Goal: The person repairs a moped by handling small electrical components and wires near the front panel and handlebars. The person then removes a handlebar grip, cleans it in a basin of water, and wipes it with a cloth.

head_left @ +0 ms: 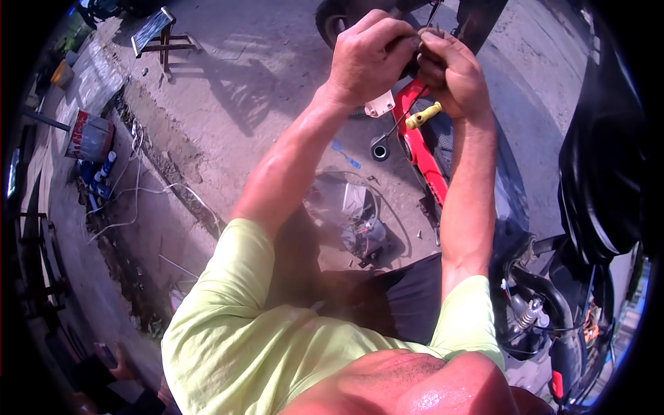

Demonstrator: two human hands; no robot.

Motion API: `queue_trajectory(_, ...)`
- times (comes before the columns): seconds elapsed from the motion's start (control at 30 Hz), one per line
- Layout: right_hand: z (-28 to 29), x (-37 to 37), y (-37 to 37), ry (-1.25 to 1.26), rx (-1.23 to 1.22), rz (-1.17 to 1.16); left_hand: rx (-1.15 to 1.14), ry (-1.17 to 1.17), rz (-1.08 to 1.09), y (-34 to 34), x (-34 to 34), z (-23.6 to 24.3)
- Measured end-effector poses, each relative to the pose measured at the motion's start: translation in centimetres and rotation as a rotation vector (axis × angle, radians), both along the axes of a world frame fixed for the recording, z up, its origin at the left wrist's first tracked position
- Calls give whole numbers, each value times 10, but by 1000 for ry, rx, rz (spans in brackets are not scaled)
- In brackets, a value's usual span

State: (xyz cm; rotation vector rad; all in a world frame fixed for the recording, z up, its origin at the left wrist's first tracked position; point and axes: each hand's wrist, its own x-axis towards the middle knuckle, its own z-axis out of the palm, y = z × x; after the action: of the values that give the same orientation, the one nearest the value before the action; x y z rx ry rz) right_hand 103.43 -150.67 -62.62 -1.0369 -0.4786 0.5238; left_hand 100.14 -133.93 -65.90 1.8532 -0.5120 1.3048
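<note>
My left hand (373,59) and my right hand (456,76) meet at the top of the view, arms stretched out. Thumbs and fingers of both are pinched together around something small and dark that I cannot make out. A thin dark strand (434,12) rises just above the fingertips. Below my right hand is a yellow handle (423,116); whether the hand touches it is unclear. A thin dark rod (400,124) slants from beneath the hands toward a dark ring (380,151). Behind my right forearm lies a red vehicle panel (423,155).
A folding stool (164,41) stands far left, with a bucket (90,135) and blue cans (100,176) nearer. White cable (149,190) trails over the ground. Loose mechanical parts (363,228) lie before me. Black sheeting (602,159) and a coil spring (529,315) are at right.
</note>
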Motion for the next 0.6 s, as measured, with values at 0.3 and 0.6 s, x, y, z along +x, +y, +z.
queue_trajectory(0.3, -14, 6, 6, -229, -85, -193, -1206, 1076, -1363, 5, 5, 3)
queue_trajectory(0.6, -8, 14, -12, -59, 62, 49, -500, 435, -389, -1, -12, 18)
